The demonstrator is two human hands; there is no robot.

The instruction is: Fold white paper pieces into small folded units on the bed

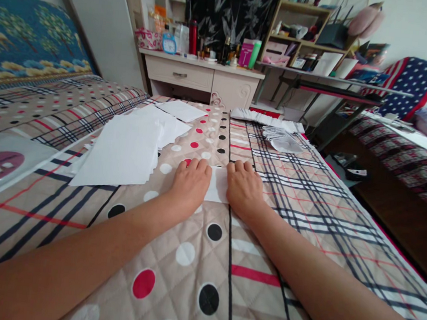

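Note:
A small white sheet of paper (217, 184) lies on the quilted bedspread (196, 259). My left hand (191, 183) rests on its left side and my right hand (244, 187) on its right side. Both hands are palm down with fingers curled and pressed onto the paper, so only the strip between them shows. A stack of loose white sheets (124, 150) lies just left of my left hand. Folded white paper pieces (280, 139) sit in a pile further away to the right.
More folded paper lies in a row (263, 118) at the far edge of the bed. A dresser (200, 78) with bottles and a clock stands beyond. A second bed (399, 152) and a dark floor gap are to the right.

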